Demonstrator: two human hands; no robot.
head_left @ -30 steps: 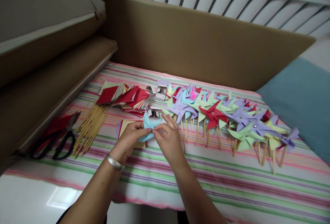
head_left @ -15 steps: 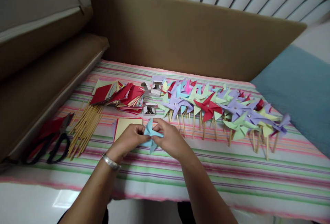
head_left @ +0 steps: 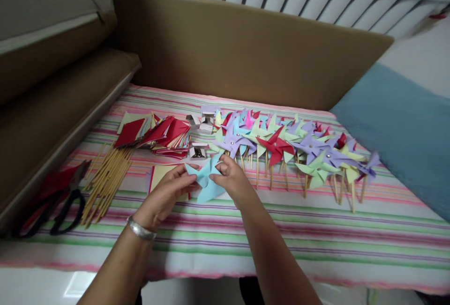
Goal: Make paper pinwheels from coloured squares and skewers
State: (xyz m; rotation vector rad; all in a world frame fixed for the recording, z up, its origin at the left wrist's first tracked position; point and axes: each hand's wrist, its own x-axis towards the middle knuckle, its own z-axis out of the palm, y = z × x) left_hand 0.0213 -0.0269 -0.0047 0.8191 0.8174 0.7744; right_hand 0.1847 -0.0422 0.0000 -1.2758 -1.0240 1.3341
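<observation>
A light blue paper pinwheel (head_left: 206,179) is held between my two hands above the striped cloth (head_left: 225,249). Its blades are partly spread and no stick shows on it. My left hand (head_left: 174,188), with a silver bangle at the wrist, pinches the left blade. On the other side, my right hand (head_left: 228,176) grips the right edge between thumb and fingers. Partly behind my left hand lies a small stack of square paper (head_left: 163,176), cream on top with red below. Just beyond the pinwheel sits an open small box (head_left: 198,151) with dark little pieces inside.
Finished pinwheels (head_left: 277,145) on sticks crowd the right side. To the left lie wooden sticks (head_left: 107,183), black-handled scissors (head_left: 66,204) on red material, and fanned coloured paper (head_left: 161,134). Small white boxes (head_left: 206,122) stand behind. A brown board (head_left: 232,52) borders the back.
The blue paper's gathered blades have opened out wider, and my hands have moved slightly apart on its edges. The whole view has shifted a little.
</observation>
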